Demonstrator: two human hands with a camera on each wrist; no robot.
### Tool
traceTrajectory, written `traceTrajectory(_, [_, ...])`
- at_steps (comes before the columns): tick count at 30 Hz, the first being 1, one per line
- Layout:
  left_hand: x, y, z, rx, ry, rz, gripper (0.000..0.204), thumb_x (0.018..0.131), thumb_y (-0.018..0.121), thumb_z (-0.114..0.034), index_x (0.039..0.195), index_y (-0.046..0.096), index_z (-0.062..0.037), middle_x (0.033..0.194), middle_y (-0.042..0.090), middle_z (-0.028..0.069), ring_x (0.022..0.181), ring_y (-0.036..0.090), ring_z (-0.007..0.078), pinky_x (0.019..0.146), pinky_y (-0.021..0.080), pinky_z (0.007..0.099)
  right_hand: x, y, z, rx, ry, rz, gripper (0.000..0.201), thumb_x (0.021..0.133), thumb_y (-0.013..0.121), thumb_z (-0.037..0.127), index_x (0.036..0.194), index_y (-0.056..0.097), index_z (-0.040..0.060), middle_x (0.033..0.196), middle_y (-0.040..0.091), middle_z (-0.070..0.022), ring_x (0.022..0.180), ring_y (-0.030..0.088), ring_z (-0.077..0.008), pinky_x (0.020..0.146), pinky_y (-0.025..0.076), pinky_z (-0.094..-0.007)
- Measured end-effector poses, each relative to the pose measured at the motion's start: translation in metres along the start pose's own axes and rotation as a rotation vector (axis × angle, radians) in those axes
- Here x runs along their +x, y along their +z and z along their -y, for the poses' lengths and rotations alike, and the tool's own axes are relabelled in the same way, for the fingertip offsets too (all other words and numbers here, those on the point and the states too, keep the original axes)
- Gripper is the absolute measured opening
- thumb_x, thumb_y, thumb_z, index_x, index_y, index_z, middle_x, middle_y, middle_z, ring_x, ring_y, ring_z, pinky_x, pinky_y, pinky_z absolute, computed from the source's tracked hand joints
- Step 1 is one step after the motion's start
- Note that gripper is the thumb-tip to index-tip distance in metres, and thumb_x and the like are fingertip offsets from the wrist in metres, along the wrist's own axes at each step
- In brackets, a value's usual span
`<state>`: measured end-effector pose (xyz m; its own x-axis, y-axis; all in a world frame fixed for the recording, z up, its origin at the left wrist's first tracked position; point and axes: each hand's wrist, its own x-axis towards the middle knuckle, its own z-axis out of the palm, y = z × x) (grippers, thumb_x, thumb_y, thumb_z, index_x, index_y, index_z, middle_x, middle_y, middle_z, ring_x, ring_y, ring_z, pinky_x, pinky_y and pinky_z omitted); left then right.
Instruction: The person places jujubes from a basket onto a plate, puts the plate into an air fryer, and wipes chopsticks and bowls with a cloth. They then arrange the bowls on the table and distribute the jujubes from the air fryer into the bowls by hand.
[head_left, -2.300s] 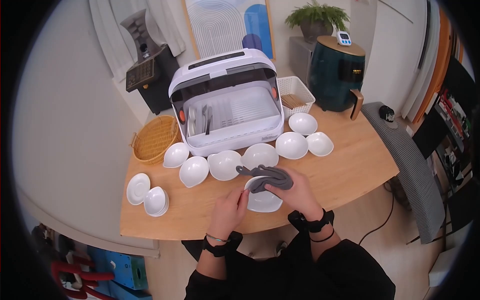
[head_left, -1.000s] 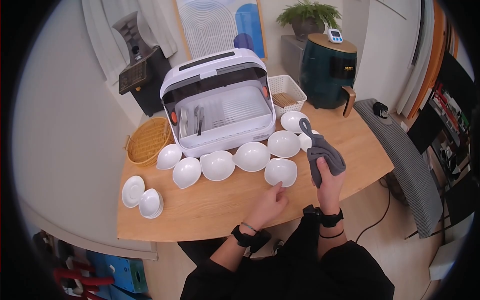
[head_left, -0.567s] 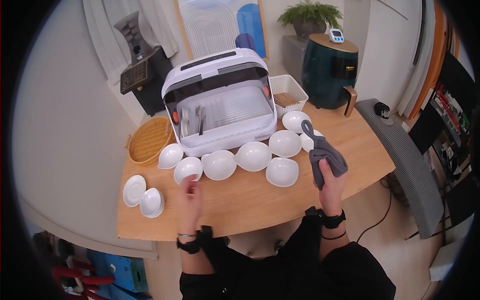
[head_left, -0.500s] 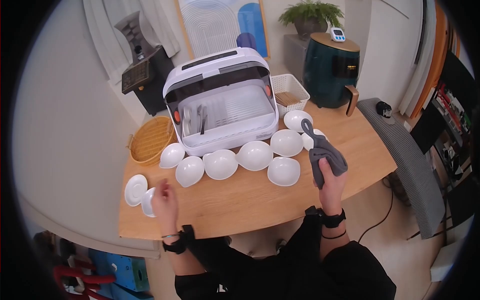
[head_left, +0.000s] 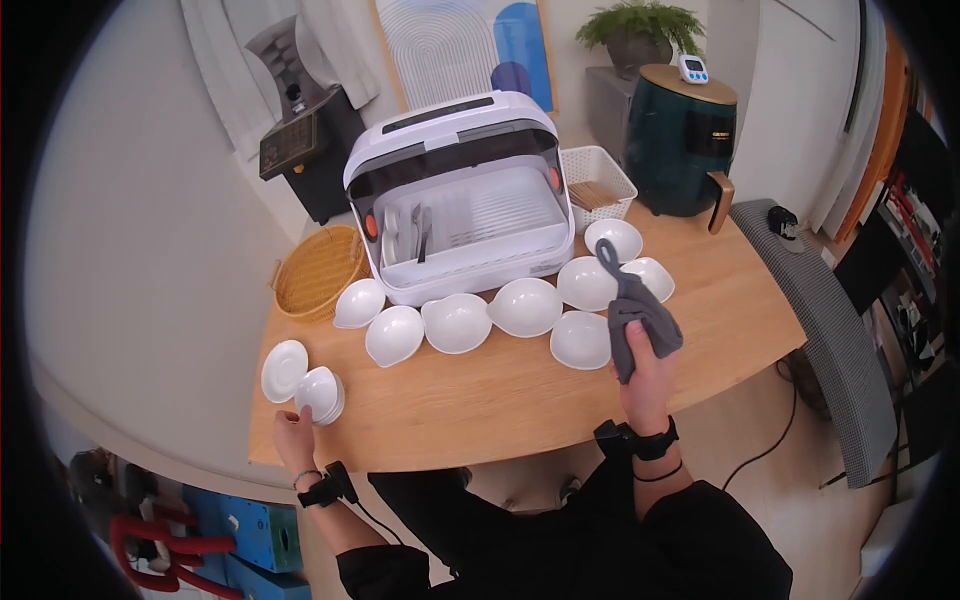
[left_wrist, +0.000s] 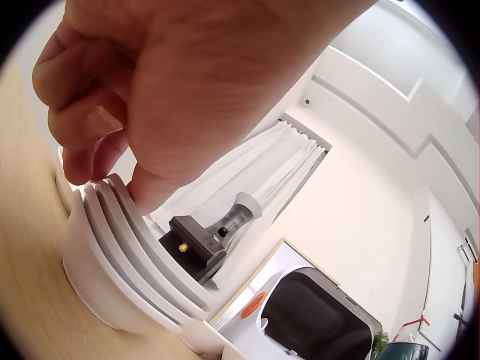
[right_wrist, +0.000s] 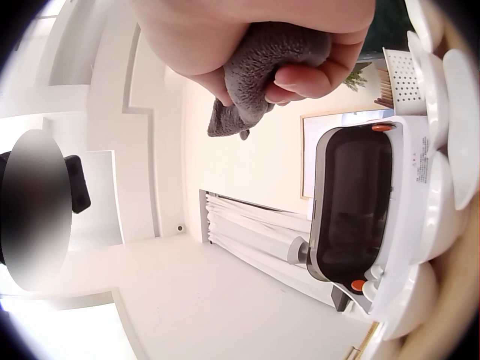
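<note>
At the table's left front, my left hand (head_left: pixel 294 440) has its fingers at the near rim of a stack of small white bowls (head_left: pixel 320 394). The left wrist view shows the thumb and curled fingers of that hand (left_wrist: pixel 150 97) pinching the rim of the stacked bowls (left_wrist: pixel 120 247). My right hand (head_left: pixel 646 385) grips a folded grey cloth (head_left: pixel 645 318) above the right side of the table; its loop points up. In the right wrist view the fingers are curled round the cloth (right_wrist: pixel 259 67). A white bowl (head_left: pixel 581 340) sits just left of the cloth.
Several white bowls (head_left: pixel 457 323) line the front of a white dish cabinet (head_left: pixel 470 262) holding cutlery. A white saucer (head_left: pixel 285 371) lies behind the stack. Around the back are a wicker basket (head_left: pixel 318 276), a white perforated basket (head_left: pixel 600 187) and a green air fryer (head_left: pixel 680 150).
My left hand has left the front bowl at the right and moved left to the bowl stack. The cloth, earlier inside that front bowl, is now held up in my right hand beside it.
</note>
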<state>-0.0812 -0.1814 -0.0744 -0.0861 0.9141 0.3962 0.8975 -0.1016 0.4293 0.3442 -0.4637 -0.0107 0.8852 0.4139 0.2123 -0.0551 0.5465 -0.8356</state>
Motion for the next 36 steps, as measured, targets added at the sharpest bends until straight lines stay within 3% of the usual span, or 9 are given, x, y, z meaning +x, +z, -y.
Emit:
traceTrajectory(2, [0.004,0.0,-0.005,-0.074,-0.086,0.057,0.031,0.085,0.071,-0.027,0.082,0.061,0.002,0.069,0.065,0.0173,0.065,0.066,0.0309,0.063,0.051,0.0417,-0.001,-0.006,-0.011,-0.175,-0.099,0.116,0.027,0.095,0.063,0.013,0.117,0.062,-0.0017,0.091,0.065,-0.0029,0.054,0.048,-0.0051,0.041,0.035,-0.0215])
traceTrajectory(4, [0.008,-0.003,-0.012,-0.143,-0.173,0.118,0.031,0.085,0.07,-0.027,0.08,0.059,0.0016,0.065,0.064,0.0152,0.061,0.066,0.0286,0.061,0.051,0.0398,-0.009,-0.003,-0.007,-0.15,0.019,0.146,0.031,0.093,0.066,0.013,0.119,0.061,-0.0022,0.105,0.065,-0.0048,0.088,0.06,-0.0115,0.076,0.049,-0.0235])
traceTrajectory(6, [0.01,-0.007,-0.015,-0.138,-0.247,0.129,0.029,0.085,0.07,-0.026,0.078,0.057,-0.0002,0.059,0.062,0.0123,0.051,0.063,0.024,0.053,0.049,0.0362,-0.016,0.001,0.001,-0.05,0.23,0.175,0.034,0.091,0.068,0.011,0.121,0.058,-0.0019,0.11,0.064,-0.0057,0.103,0.058,-0.0139,0.093,0.045,-0.0271])
traceTrajectory(10, [0.011,-0.012,-0.019,-0.032,-0.157,0.008,0.028,0.088,0.067,-0.023,0.079,0.054,0.0002,0.059,0.062,0.0122,0.047,0.062,0.0204,0.048,0.049,0.0322,-0.019,0.002,-0.012,-0.078,0.112,0.259,0.038,0.09,0.07,0.009,0.123,0.055,-0.0012,0.113,0.063,-0.0058,0.102,0.058,-0.012,0.091,0.047,-0.0266])
traceTrajectory(13, [-0.004,-0.04,-0.062,-0.384,-0.253,0.076,0.023,0.093,0.062,-0.018,0.084,0.052,0.0006,0.06,0.063,0.012,0.044,0.06,0.0175,0.043,0.049,0.0273,-0.024,0.01,-0.013,-0.028,0.143,0.295,0.038,0.089,0.071,0.008,0.123,0.056,-0.0008,0.113,0.063,-0.0057,0.106,0.057,-0.0121,0.094,0.045,-0.0266])
traceTrajectory(19, [-0.059,-0.066,-0.16,-0.94,0.059,0.039,0.017,0.096,0.06,-0.009,0.088,0.047,-0.0016,0.064,0.063,0.0093,0.051,0.064,0.0163,0.047,0.051,0.0248,-0.038,0.03,-0.024,0.105,0.407,0.474,0.047,0.089,0.07,0.011,0.13,0.049,0.0021,0.108,0.063,-0.006,0.074,0.059,-0.0073,0.053,0.051,-0.0252])
traceTrajectory(27, [-0.151,-0.051,-0.251,-0.801,0.77,0.039,0.027,0.091,0.063,-0.003,0.117,0.055,0.0002,0.075,0.066,0.0093,0.061,0.066,0.0164,0.058,0.052,0.0283,-0.069,0.064,-0.015,0.321,0.552,0.523,0.03,0.092,0.066,0.009,0.12,0.058,0.0029,0.091,0.065,-0.0037,0.064,0.057,-0.0091,0.05,0.046,-0.0238])
traceTrajectory(30, [-0.154,-0.052,-0.258,-0.78,0.631,0.321,0.032,0.095,0.056,-0.006,0.127,0.051,-0.0001,0.075,0.067,0.0121,0.063,0.068,0.0205,0.058,0.053,0.0306,-0.069,0.06,-0.011,0.304,0.645,0.473,0.027,0.091,0.067,0.01,0.117,0.058,0.0041,0.09,0.065,-0.0031,0.063,0.058,-0.0094,0.047,0.045,-0.023])
traceTrajectory(36, [-0.168,-0.036,-0.26,-0.764,0.487,0.461,0.036,0.1,0.044,-0.008,0.135,0.043,-0.0011,0.078,0.068,0.0164,0.063,0.069,0.0262,0.056,0.053,0.0364,-0.071,0.058,-0.026,0.432,0.775,0.421,0.024,0.092,0.066,0.016,0.114,0.059,0.0083,0.089,0.065,-0.0022,0.061,0.058,-0.0086,0.042,0.04,-0.0212])
